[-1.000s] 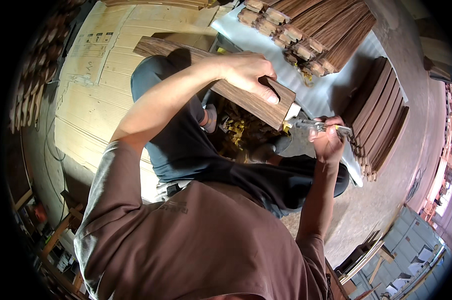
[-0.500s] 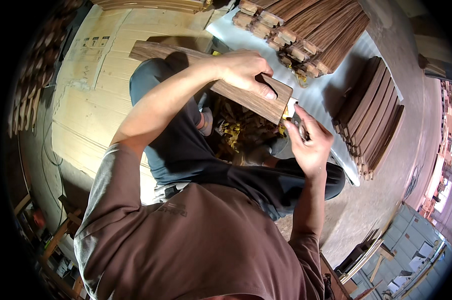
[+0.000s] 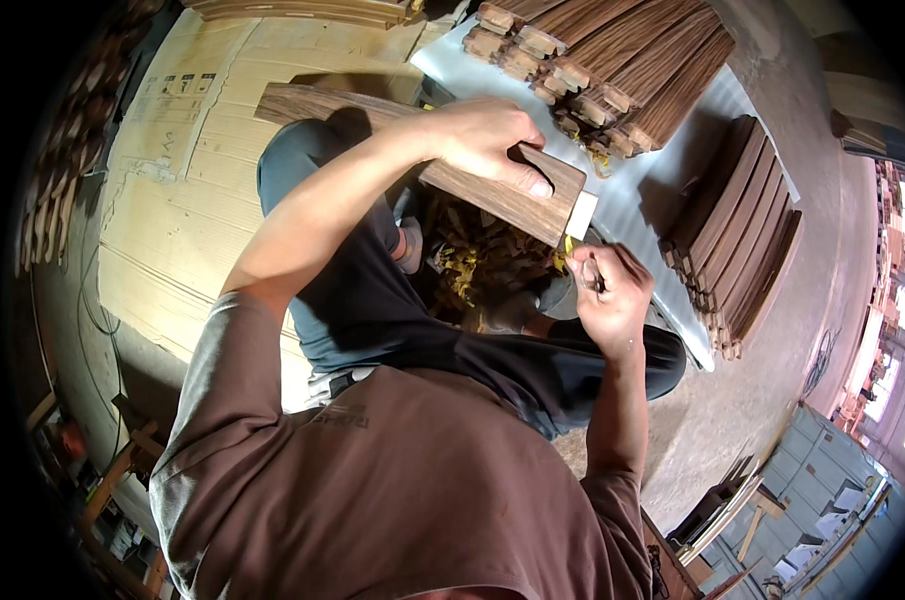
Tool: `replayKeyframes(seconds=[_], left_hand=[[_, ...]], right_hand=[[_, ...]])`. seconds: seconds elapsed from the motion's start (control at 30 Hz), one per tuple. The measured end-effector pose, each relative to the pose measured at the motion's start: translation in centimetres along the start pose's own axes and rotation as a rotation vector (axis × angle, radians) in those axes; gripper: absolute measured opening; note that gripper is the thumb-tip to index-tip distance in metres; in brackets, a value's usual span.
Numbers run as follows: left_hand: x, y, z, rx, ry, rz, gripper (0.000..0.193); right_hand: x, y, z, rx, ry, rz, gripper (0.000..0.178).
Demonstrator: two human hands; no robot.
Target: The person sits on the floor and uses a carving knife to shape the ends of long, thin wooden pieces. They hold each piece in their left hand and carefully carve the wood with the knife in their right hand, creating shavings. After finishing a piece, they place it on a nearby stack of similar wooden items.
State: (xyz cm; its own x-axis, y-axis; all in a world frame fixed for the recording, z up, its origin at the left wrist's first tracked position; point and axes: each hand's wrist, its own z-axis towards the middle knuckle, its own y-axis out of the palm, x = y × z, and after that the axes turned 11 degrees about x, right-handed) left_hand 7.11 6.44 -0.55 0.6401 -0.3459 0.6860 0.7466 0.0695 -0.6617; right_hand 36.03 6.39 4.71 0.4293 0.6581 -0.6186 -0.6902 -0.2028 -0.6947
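Observation:
A long brown wooden board (image 3: pixel 498 196) slants across in front of me, its far left part passing over my knee. My left hand (image 3: pixel 488 143) is closed over the board near its right end, thumb on the top face. A pale tenon (image 3: pixel 582 216) juts from that end. Just below the tenon my right hand (image 3: pixel 614 295) is curled shut, thumb and fingertips pinching a thin yellow strip of tape (image 3: pixel 570 243) that reaches up to the board's end. Something dark shows inside the curled fingers, too small to make out.
Brown and yellow scraps (image 3: pixel 473 250) lie between my feet. Stacked wooden boards (image 3: pixel 633 60) with tenoned ends are at the upper right, and another row of boards (image 3: pixel 738 240) lies right of me on a pale sheet (image 3: pixel 708 150). Flattened cardboard (image 3: pixel 203 240) spreads at left.
My right hand has drawn down and away from the board's end and its fingers have curled in. The tenon shows plainly now. My left hand and the board have hardly moved.

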Motion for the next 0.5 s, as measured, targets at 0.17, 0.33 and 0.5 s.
replayKeyframes(seconds=[0.17,0.33,0.5], left_hand=[[0.8,-3.1,1.3,-0.037,-0.075,0.048,0.075],[0.4,-11.4,1.8,0.270,-0.011,0.073,0.068],[4.6,-30.3,1.4,1.335,-0.228,-0.311,0.050]], right_hand=[[5.9,-0.5,-1.5,0.062,0.053,-0.180,0.006],[7.0,2.0,-1.4,0.138,0.277,-0.029,0.013],[7.9,5.2,0.3,0.208,-0.225,-0.095,0.012]])
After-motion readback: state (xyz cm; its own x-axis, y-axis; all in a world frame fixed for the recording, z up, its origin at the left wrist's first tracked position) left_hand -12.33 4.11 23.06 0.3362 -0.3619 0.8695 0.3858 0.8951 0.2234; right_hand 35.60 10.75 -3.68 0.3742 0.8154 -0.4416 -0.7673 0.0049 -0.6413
